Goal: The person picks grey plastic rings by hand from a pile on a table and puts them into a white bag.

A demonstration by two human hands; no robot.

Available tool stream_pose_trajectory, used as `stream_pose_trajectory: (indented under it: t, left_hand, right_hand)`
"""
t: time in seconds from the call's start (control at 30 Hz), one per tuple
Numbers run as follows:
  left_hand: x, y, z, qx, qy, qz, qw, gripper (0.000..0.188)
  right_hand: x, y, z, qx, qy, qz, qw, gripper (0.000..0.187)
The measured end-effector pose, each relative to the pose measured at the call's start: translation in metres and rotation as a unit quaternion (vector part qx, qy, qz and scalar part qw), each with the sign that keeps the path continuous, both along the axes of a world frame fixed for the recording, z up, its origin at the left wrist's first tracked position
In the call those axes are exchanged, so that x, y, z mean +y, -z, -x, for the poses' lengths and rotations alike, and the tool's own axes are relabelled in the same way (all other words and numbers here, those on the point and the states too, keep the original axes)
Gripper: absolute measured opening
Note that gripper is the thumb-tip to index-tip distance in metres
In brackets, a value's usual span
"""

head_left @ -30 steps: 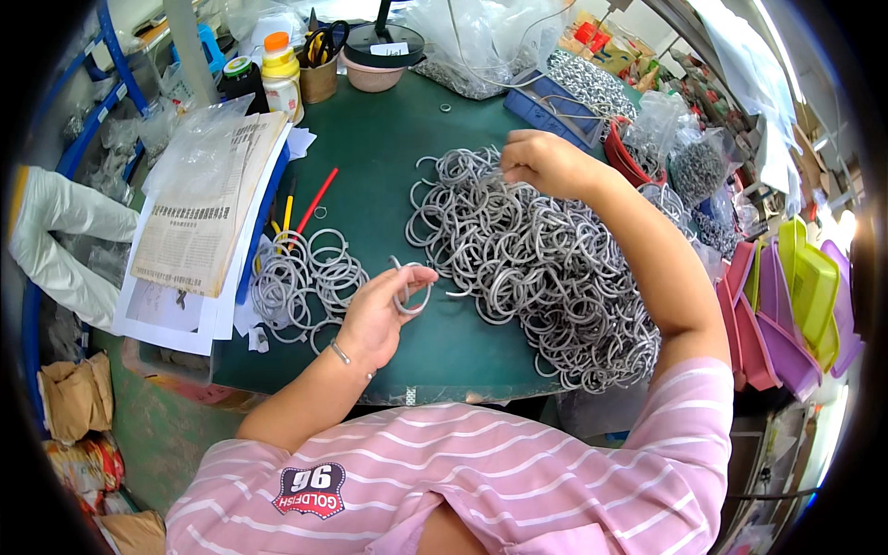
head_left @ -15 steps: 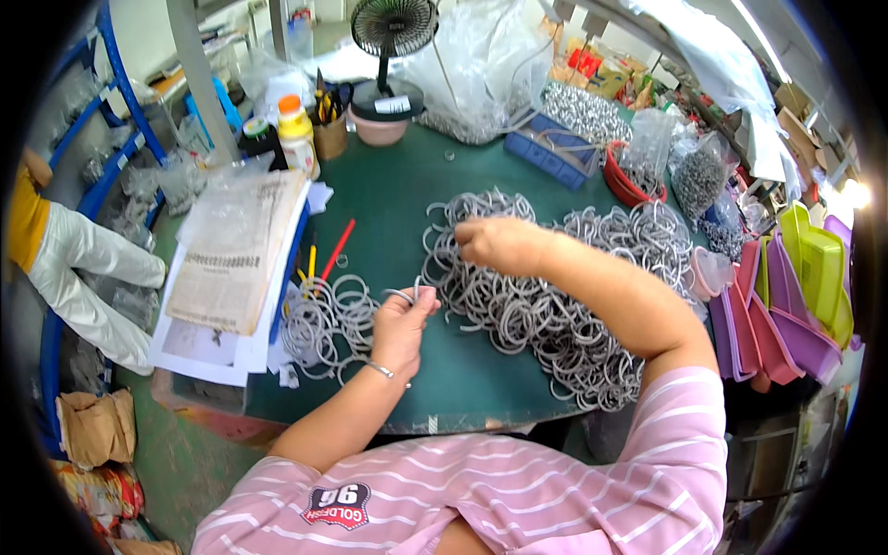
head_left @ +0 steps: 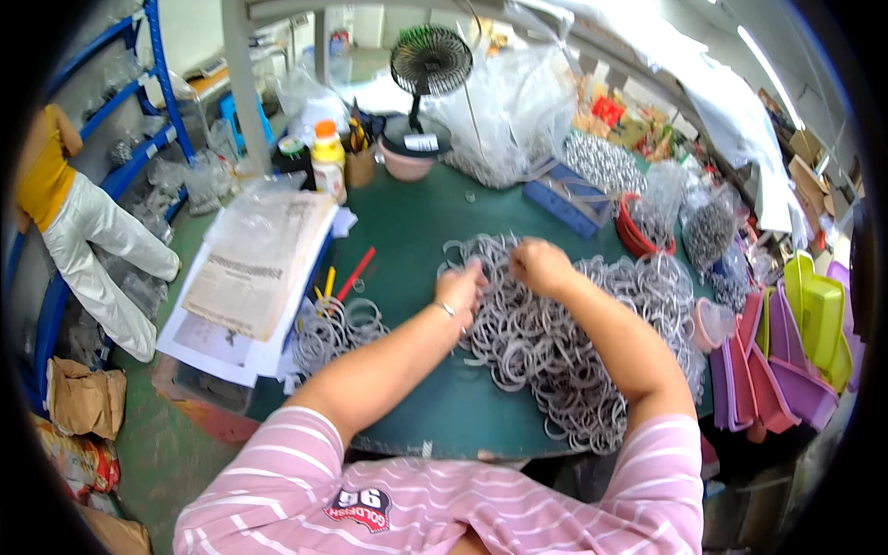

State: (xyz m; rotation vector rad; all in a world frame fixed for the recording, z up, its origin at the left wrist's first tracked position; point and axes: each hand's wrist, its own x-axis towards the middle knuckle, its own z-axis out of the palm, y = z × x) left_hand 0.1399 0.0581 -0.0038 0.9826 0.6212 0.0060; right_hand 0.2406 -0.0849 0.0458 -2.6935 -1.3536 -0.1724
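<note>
Close together, with fingers bent, the left hand (head_left: 460, 289) and right hand (head_left: 543, 268) are at the far left part of the pile of gray rings (head_left: 592, 347); whether either grasps a ring, I cannot tell. The pile covers much of the green table (head_left: 407, 217); leftward lie a smaller ring cluster (head_left: 317, 337) and newspaper (head_left: 242, 282).

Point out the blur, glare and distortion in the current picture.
Head view: the ring pile looks smeared, and so does the newspaper's print; head view: the left hand and right hand are soft, fingers hard to separate; head view, upper right: the light tube glares white; head view: the fisheye lens leaves black corners and bends the table's front edge.
</note>
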Motion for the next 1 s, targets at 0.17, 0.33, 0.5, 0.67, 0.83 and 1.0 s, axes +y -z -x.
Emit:
stream_pose_trajectory:
  t: [0.17,0.33,0.5,0.67,0.83,1.0]
  left_hand:
    - [0.003,0.003,-0.004,-0.014,-0.015,0.019,1.0,0.017]
    - [-0.001,-0.018,-0.012,-0.014,-0.019,-0.017,1.0,0.012]
    - [0.006,-0.022,-0.02,-0.075,0.011,-0.137,0.988,0.011]
    - [0.001,-0.018,-0.03,0.055,0.043,-0.097,0.993,0.017]
    - [0.006,-0.006,-0.028,0.055,0.033,-0.114,0.991,0.013]
    - [0.063,-0.009,0.025,-0.053,-0.066,-0.18,0.98,0.01]
  right_hand:
    - [-0.011,0.003,-0.017,0.032,0.049,-0.072,0.996,0.006]
    - [-0.006,0.001,0.006,-0.111,0.014,-0.037,0.993,0.011]
    - [-0.023,-0.009,-0.002,-0.031,0.011,-0.067,0.997,0.009]
    - [-0.026,-0.004,-0.01,0.039,0.047,-0.126,0.99,0.007]
    - [-0.03,-0.01,-0.023,0.144,0.157,-0.107,0.971,0.014]
    - [-0.026,-0.005,-0.038,0.167,0.154,-0.063,0.972,0.021]
